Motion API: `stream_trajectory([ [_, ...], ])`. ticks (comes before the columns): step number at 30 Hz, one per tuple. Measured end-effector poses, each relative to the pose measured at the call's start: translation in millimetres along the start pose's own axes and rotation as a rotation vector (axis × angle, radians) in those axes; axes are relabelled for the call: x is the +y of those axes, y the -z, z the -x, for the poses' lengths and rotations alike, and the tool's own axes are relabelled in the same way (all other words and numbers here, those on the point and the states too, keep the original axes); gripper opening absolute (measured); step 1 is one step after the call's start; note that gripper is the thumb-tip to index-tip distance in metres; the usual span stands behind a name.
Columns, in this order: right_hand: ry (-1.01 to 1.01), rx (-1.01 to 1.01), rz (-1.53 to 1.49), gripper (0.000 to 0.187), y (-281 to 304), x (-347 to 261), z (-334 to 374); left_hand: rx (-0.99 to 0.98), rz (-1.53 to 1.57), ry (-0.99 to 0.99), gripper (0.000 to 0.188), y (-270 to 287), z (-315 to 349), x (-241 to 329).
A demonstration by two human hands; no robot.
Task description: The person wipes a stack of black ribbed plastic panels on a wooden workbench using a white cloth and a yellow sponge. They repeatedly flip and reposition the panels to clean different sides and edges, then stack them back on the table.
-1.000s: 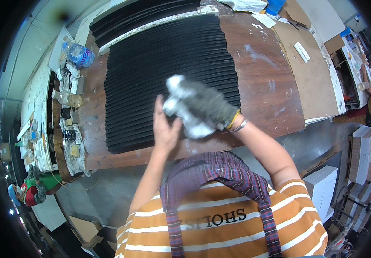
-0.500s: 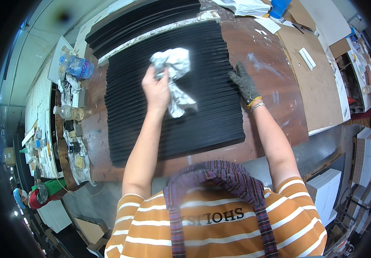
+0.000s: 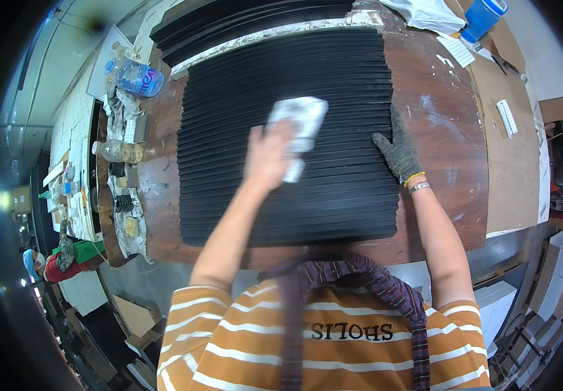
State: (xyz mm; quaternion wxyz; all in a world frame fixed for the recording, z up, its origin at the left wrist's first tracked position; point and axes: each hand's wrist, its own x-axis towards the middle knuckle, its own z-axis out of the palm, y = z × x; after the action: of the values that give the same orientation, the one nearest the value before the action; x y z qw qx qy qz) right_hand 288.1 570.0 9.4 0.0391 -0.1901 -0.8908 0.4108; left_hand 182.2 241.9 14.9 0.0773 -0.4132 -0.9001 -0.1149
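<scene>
Many thin black strips lie side by side in a wide, flat block on the brown tabletop. Over the middle of them is my bare left hand, smeared by motion, with a crumpled white rag in its fingers. Whether the rag presses on the strips is hard to tell through the blur. My right hand wears a dark grey knit glove with a yellow cuff. It rests at the right ends of the strips, thumb apart from the fingers, holding nothing.
Beyond a paint-smeared white bar lie more black strips. On the left stand a clear blue-tinted jug and a plastic bottle. A blue container sits at the far right, above a cardboard sheet. A co-worker is far left.
My left hand and the rag have swept right and nearer over the strips; the rag looks flatter. My gloved right hand stays along their right ends. The whole view has shifted.
</scene>
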Motion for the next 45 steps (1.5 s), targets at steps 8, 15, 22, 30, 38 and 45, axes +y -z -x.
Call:
stream_trajectory([
  [8,0.01,0.054,0.077,0.074,-1.9,-10.2,4.3,0.288,0.423,0.904,0.025,55.6,14.0,-102.4],
  [15,-0.001,-0.066,0.363,0.037,-0.2,-7.8,2.4,-0.007,0.345,-0.439,0.039,-6.7,-173.6,110.8],
  [22,0.051,0.274,0.103,0.036,-9.2,-5.2,0.2,-0.129,0.477,-0.108,0.043,-14.2,-189.2,89.3],
  [30,-0.072,0.074,0.027,0.064,2.7,-12.9,2.4,-0.106,0.276,-0.192,0.05,-12.8,-114.0,16.1],
  [38,-0.047,0.087,0.024,0.065,6.2,-22.6,4.4,0.38,0.541,0.71,0.021,20.3,-75.6,-78.7],
  [45,-0.06,-0.016,0.175,0.06,0.0,-10.9,1.6,0.044,0.39,-0.097,0.033,-90.0,-251.1,157.3],
])
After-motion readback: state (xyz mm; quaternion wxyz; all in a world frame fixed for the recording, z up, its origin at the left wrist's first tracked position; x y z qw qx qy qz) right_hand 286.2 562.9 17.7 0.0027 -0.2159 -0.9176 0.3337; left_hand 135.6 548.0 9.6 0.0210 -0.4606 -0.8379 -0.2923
